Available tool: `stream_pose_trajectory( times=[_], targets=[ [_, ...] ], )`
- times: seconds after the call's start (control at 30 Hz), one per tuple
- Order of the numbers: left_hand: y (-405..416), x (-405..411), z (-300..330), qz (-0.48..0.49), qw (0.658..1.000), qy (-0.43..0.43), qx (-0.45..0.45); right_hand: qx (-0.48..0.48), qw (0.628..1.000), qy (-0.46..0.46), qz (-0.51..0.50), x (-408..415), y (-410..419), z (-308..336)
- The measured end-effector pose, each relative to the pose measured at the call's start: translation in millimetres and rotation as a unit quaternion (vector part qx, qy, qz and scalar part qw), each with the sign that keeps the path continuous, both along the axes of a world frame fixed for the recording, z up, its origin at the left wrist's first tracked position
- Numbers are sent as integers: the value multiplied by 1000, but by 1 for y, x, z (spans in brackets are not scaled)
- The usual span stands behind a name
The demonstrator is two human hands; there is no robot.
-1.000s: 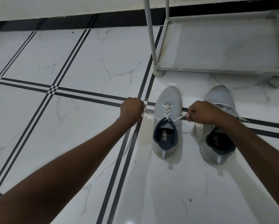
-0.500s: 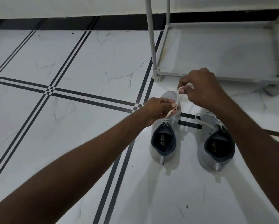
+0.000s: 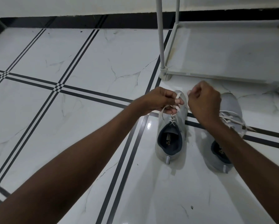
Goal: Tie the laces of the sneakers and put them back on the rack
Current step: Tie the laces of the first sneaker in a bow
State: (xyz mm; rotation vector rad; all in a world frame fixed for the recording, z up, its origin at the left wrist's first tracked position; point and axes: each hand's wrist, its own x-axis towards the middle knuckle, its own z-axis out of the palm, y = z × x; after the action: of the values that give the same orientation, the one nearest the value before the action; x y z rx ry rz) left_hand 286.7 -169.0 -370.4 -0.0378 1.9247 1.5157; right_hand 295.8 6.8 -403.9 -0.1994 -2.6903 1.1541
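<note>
Both hands have drawn together above the left sneaker [image 3: 171, 126] on the floor: left hand [image 3: 161, 102] pinches a lace loop [image 3: 177, 101], right hand [image 3: 203, 101], just right, grips the other end.

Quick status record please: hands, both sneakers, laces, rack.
left hand: pinching a lace of the left sneaker
right hand: gripping that sneaker's other lace
left sneaker: on the floor, bow not yet finished
right sneaker: on the floor, laces loose, partly hidden by the right forearm
rack: bottom shelf holds no shoes
</note>
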Motion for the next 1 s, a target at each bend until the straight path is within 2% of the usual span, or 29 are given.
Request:
stream_pose_trajectory(
  times=[0.03, 0.1, 0.17, 0.23, 0.27, 0.37, 0.47, 0.53, 0.57, 0.67, 0.73, 0.8, 0.9, 1.0],
  targets=[
    [-1, 0, 1, -2, 1000, 9, -3, -87, 993, -83, 21, 1, -2, -4],
    [-2, 0, 4, -21, 999, 27, -8, -283, 921, -254, 82, 6, -6, -8],
    [-4, -1, 7, -54, 997, 50, -33, -376, 859, -322, 132, 9, -6, -13],
    [-4, -3, 10, -106, 981, 120, -114, -396, 837, -335, 176, 9, -4, -18],
    [-3, -4, 10, -132, 960, 177, -171, -388, 836, -338, 189, 8, -2, -20],
    [6, 1, 5, -172, 869, 353, -302, -362, 837, -351, 213, 3, 3, -24],
    [11, 13, -11, -151, 806, 447, -358, -376, 813, -376, 238, 2, 6, -21],
    [11, 21, -23, -106, 787, 487, -363, -390, 791, -396, 254, 1, 6, -20],
    [11, 24, -26, -70, 800, 484, -347, -400, 783, -405, 251, 1, 6, -20],
    [9, 27, -28, 33, 871, 410, -271, -446, 766, -414, 208, -1, 7, -21],
    [6, 28, -27, 70, 895, 369, -241, -479, 750, -418, 183, -2, 9, -20],
    [7, 29, -26, 90, 909, 344, -220, -495, 738, -424, 178, -1, 9, -18],
    [13, 33, -26, 91, 903, 356, -225, -494, 736, -431, 169, -1, 7, -16],
    [11, 31, -24, 121, 925, 299, -202, -530, 729, -417, 116, -4, 10, -12]
  ],
)
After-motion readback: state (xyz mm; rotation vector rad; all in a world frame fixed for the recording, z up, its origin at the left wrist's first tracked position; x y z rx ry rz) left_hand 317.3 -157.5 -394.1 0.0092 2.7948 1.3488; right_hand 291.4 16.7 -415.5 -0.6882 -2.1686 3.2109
